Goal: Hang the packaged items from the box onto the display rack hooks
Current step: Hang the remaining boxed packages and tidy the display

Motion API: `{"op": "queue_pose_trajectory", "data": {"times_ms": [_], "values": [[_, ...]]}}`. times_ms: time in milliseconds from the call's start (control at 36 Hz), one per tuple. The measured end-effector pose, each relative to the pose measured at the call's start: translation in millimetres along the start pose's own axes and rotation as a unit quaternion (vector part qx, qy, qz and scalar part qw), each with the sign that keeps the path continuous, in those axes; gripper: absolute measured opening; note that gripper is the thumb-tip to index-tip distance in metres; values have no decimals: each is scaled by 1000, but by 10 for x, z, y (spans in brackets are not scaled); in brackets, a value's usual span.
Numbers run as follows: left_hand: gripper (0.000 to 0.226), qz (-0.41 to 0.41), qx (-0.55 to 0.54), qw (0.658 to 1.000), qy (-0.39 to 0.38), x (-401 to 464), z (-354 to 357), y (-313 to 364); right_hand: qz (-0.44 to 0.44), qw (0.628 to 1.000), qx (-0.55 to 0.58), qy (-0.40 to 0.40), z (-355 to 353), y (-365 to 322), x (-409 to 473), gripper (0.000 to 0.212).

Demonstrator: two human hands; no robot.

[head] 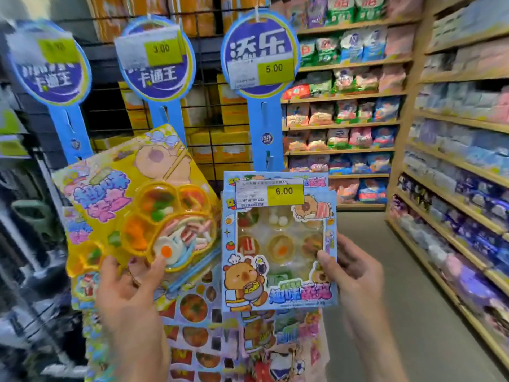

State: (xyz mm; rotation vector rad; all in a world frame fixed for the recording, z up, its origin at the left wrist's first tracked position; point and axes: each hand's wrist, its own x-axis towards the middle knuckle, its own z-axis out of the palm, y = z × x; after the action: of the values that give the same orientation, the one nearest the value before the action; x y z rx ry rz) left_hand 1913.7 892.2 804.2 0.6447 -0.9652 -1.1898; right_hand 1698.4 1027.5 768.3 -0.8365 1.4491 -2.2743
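Left hand (129, 296) grips a tilted yellow pack (137, 197); right hand (355, 274) pinches a blue pack (278, 244) tagged "6.00". Signs (260, 51) above read "3.00", "5.00".

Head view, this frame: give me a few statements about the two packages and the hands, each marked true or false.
1. The left hand holds the yellow package. True.
2. The right hand is empty. False: it grips the blue package by its right edge.
3. The price sticker on the blue package reads 6.00. True.
4. The yellow package hangs straight. False: it is tilted in the hand.
5. The blue sign above the blue package shows 3.00. False: it shows 5.00.
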Motion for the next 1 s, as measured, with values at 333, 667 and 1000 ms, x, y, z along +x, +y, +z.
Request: {"op": "queue_pose_trajectory", "data": {"times_ms": [333, 667, 1000], "values": [[36, 47, 51, 996, 48, -99, 40, 56, -13, 999, 41, -31, 139, -52, 306, 90], [88, 63, 49, 995, 55, -269, 118, 158, 24, 997, 48, -58, 75, -82, 461, 51], [36, 50, 73, 994, 68, -320, 99, 111, 54, 997, 37, -44, 23, -23, 418, 58]]}}
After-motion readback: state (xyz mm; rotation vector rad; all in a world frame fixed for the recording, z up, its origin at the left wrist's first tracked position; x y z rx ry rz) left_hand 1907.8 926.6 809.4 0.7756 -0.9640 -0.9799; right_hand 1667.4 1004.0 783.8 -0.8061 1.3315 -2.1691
